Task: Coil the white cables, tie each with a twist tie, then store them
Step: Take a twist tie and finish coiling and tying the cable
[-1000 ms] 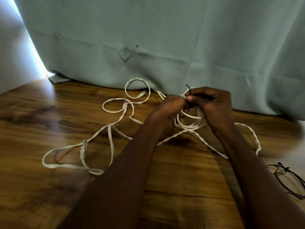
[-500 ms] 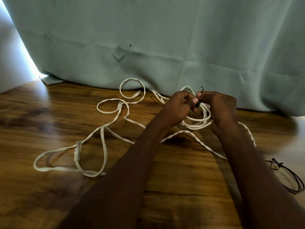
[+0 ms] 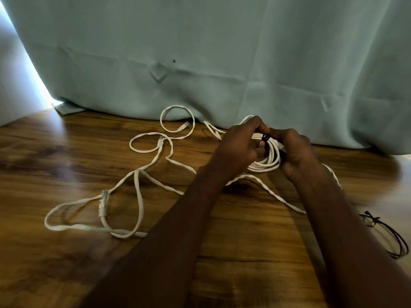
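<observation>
Head view, looking down over my forearms at a wooden surface (image 3: 66,165), with a pale green curtain (image 3: 222,52) hanging behind it and a strip of bright light at the curtain's left edge.

Far left: a loose white cable (image 3: 138,196) sprawls over the surface in long open loops. One clear plug (image 3: 102,202) lies inside the nearest loop. Farther back the cable makes two smaller rings, one flat oval and one round ring up against the curtain hem, with a second plug (image 3: 183,126) lying inside the round ring. A strand runs from this tangle under my left forearm toward the centre.

Centre: my left hand (image 3: 239,147) has its fingers curled over the top of a coiled white cable (image 3: 265,164), raised just off the surface near the curtain. The coil is several turns thick, its lower arc hanging between my two hands. A black twist tie (image 3: 265,137) wraps the coil at the top, right where my fingertips meet.

Right of centre: my right hand (image 3: 295,152) grips the coil's right side, thumb and fingers closed on the bundle by the tie. The hands are close together, both clamped on the coil. A white strand trails from under the coil across the surface and passes under my right forearm.

Far right: a few thin black twist ties (image 3: 393,238) lie in a loose bunch near the surface's edge.
</observation>
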`<state>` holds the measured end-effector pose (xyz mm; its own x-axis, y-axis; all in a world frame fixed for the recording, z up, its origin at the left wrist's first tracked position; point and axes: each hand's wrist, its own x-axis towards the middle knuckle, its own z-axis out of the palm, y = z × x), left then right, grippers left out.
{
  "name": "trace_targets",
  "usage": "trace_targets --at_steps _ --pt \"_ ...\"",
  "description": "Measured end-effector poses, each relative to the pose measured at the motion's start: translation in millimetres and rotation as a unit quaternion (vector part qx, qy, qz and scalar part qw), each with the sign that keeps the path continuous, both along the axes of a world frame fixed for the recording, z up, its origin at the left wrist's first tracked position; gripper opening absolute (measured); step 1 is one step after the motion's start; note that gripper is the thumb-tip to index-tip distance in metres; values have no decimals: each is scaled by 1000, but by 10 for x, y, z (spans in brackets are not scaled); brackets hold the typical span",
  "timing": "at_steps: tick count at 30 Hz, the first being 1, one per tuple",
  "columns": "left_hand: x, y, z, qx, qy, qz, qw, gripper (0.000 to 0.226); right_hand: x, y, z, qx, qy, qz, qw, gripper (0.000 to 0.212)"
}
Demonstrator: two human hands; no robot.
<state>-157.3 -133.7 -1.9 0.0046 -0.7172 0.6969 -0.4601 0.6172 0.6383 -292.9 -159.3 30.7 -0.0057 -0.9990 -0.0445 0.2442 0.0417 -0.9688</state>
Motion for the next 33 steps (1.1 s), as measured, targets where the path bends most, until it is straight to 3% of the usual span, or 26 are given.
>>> trace_targets --at_steps 3,14,17,21,25,29,33 --pt "-14 -10 -7 -24 -12 25 999 28 41 29 8 -13 19 -12 1000 7" --pt "135 -19 6 -13 56 39 998 23 145 52 -6 -74 207 25 975 43" --pt "218 -89 -20 -15 54 100 993 20 167 61 -46 -141 277 35 950 38" --pt "284 -190 -30 77 145 111 980 19 148 1 -112 -211 308 42 927 24" --pt "303 -173 54 193 253 27 948 16 133 -38 -174 -340 352 -9 872 31" --pt "331 -144 72 249 345 -39 904 12 172 -37 -177 -420 400 -39 813 34" --pt "340 -119 99 257 393 -35 882 12 187 -45 -172 -417 402 -12 815 25"
